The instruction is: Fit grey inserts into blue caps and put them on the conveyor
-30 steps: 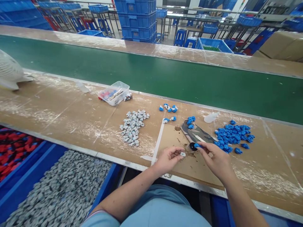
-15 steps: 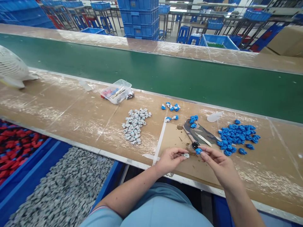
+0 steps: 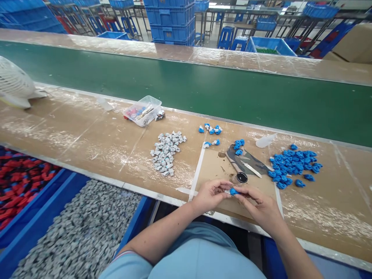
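My left hand [image 3: 211, 197] pinches a small grey plastic part, now mostly hidden by the fingers. My right hand [image 3: 257, 205] grips a small blue plastic part [image 3: 233, 192] and holds it against the grey one, just above the bench's near edge. Right behind them stands a small pot of dark liquid [image 3: 241, 177]. A white pen-like tool [image 3: 251, 169] lies on a camouflage cloth [image 3: 235, 166], with a few blue parts at its far end. To the right is a pile of blue parts [image 3: 293, 162]; to the left, a pile of grey parts [image 3: 167, 153].
Several joined blue-and-grey pieces [image 3: 214, 130] lie beyond my hands. A clear plastic box [image 3: 143, 112] with tools sits by the green conveyor belt [image 3: 186, 85]. Bins of grey parts [image 3: 78, 228] and red parts [image 3: 23, 182] stand below the bench at left. A white fan [image 3: 17, 83] is far left.
My right hand has moved left, away from the pot, and brought the blue part up against the grey part in my left hand. My left hand has hardly moved.
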The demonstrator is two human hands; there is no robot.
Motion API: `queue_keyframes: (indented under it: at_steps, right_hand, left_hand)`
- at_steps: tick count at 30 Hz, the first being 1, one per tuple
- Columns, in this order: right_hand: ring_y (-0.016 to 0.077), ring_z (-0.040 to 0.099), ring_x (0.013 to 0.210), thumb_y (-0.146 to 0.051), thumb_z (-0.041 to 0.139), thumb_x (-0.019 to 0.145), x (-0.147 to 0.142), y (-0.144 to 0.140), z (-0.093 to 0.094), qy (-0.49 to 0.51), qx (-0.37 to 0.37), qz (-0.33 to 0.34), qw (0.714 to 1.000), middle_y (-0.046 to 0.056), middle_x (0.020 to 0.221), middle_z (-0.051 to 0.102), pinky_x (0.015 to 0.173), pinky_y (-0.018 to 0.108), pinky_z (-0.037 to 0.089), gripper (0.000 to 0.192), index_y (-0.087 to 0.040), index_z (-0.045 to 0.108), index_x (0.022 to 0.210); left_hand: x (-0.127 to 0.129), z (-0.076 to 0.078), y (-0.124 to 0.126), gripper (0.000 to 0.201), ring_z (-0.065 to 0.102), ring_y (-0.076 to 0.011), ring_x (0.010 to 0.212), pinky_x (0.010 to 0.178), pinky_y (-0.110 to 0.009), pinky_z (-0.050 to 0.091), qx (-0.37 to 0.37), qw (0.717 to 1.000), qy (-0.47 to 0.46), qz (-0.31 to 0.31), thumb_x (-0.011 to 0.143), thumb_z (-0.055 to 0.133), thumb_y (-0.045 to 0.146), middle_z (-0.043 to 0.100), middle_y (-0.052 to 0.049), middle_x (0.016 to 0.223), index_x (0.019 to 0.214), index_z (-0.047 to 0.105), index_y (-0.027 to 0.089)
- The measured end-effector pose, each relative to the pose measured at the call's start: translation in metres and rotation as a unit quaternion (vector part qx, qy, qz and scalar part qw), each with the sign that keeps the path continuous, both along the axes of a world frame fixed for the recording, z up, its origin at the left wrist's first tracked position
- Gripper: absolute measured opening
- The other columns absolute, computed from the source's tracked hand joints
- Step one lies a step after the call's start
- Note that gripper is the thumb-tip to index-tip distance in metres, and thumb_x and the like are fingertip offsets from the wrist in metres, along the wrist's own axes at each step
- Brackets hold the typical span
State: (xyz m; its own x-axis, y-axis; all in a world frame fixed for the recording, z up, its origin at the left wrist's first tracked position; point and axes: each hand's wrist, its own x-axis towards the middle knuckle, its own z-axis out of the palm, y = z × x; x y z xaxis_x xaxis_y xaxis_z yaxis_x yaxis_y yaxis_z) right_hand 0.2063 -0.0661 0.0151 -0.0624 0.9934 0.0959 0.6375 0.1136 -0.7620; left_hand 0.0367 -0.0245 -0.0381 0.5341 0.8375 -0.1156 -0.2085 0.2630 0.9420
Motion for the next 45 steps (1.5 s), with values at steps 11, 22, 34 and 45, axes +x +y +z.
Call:
queue_keyframes:
  at_steps: [11, 22, 34, 45]
  right_hand:
    - [0.0216, 0.070, 0.068, -0.041, 0.063, 0.072, 0.000, 0.004, 0.004, 0.018, -0.050, 0.002, 0.999, 0.000, 0.078, 0.074, 0.061, 0.032, 0.057, 0.016, -0.031, 0.076, 0.077]
    - [0.0229, 0.070, 0.076, -0.039, 0.067, 0.071, -0.005, -0.005, -0.014, 0.130, -0.054, -0.083, 0.987, 0.003, 0.087, 0.074, 0.074, 0.037, 0.059, 0.025, -0.027, 0.075, 0.092]
    - [0.0187, 0.069, 0.063, -0.033, 0.061, 0.079, -0.015, -0.015, -0.016, 0.106, 0.032, -0.082, 0.990, 0.002, 0.078, 0.074, 0.064, 0.033, 0.061, 0.019, -0.028, 0.075, 0.090]
    - [0.0173, 0.070, 0.077, -0.024, 0.062, 0.081, 0.005, -0.021, -0.020, 0.049, 0.118, -0.065, 0.990, 0.003, 0.088, 0.074, 0.068, 0.027, 0.058, 0.018, -0.025, 0.072, 0.095]
  left_hand:
    - [-0.004, 0.005, -0.002, 0.045, 0.065, -0.0150, 0.077, 0.077, -0.028, 0.051, -0.042, 0.999, -0.017, -0.011, 0.065, 0.079, 0.038, 0.067, -0.004, 0.079, 0.101, 0.063, 0.016]
    - [0.000, 0.006, 0.000, 0.039, 0.066, -0.0188, 0.086, 0.079, -0.030, 0.052, -0.031, 0.999, 0.012, 0.020, 0.074, 0.069, 0.044, 0.071, -0.010, 0.094, 0.099, 0.067, 0.014]
    - [-0.006, 0.008, -0.013, 0.029, 0.064, -0.0207, 0.096, 0.087, -0.034, 0.051, 0.357, 0.907, 0.219, 0.049, 0.092, 0.046, 0.025, 0.070, -0.010, 0.103, 0.116, 0.061, 0.018]
    - [-0.013, 0.009, -0.008, 0.025, 0.066, -0.0174, 0.087, 0.078, -0.029, 0.054, 0.413, 0.882, 0.226, 0.028, 0.092, 0.048, 0.027, 0.071, -0.008, 0.094, 0.112, 0.059, 0.018]
